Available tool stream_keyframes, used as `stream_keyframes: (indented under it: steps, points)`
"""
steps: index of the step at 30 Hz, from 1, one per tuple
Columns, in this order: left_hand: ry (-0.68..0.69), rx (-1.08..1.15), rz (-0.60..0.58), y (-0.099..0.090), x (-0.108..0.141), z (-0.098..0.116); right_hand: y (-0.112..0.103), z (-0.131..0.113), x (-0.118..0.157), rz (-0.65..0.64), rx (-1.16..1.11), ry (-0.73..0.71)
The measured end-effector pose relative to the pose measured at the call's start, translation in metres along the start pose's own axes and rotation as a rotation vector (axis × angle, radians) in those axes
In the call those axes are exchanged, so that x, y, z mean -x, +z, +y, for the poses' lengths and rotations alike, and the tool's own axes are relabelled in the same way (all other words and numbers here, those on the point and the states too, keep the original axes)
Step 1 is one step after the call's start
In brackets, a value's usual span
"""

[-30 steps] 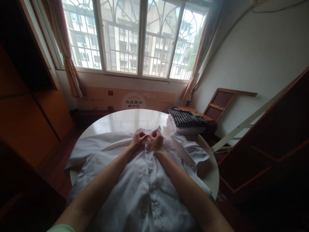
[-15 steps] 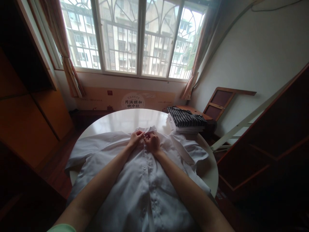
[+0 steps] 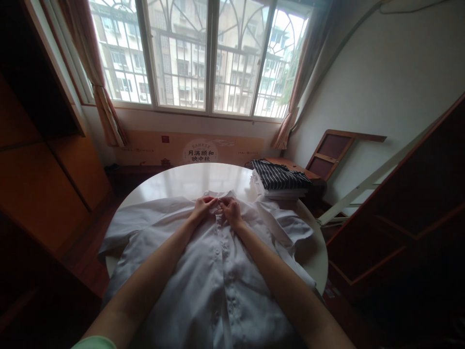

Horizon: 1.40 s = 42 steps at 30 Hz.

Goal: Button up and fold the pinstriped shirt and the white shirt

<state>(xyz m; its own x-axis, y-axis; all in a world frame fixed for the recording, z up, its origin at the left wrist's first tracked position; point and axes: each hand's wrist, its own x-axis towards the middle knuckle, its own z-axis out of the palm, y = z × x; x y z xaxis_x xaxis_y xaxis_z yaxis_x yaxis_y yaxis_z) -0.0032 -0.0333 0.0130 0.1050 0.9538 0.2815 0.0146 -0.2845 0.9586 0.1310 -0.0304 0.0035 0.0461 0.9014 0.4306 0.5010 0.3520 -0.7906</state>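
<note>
A white button-up shirt lies spread face up over a round white table, its collar toward the window and its sleeves out to both sides. At the collar, my left hand pinches the front edge of the shirt. Close against it, the fingers of my right hand are also closed on the fabric near the neck. The fingertips of both hands meet there, and any button between them is too small to make out. Below the hands, the button placket runs down the middle.
A folded stack of clothes with a black striped garment on top sits at the table's back right. Behind the table stands a printed cardboard panel below the window. A wooden chair and a dark wooden panel are on the right.
My right hand has turned slightly and its fingers have shifted at the collar. The left hand stays almost in place, and the shirt lies as before.
</note>
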Motion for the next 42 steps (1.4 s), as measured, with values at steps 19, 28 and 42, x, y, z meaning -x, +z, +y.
stream_keyframes:
  steps: [19,28,42]
  points:
    - [-0.064,-0.004,-0.063,-0.006,0.000,-0.001,0.001,-0.003,0.004,0.037,0.104,-0.072]
    - [0.340,-0.508,0.313,0.007,0.002,0.000,-0.003,-0.003,-0.001,0.104,-0.134,0.118]
    - [0.464,-0.832,-0.028,0.021,0.014,0.007,-0.007,0.005,-0.004,0.113,-0.298,0.175]
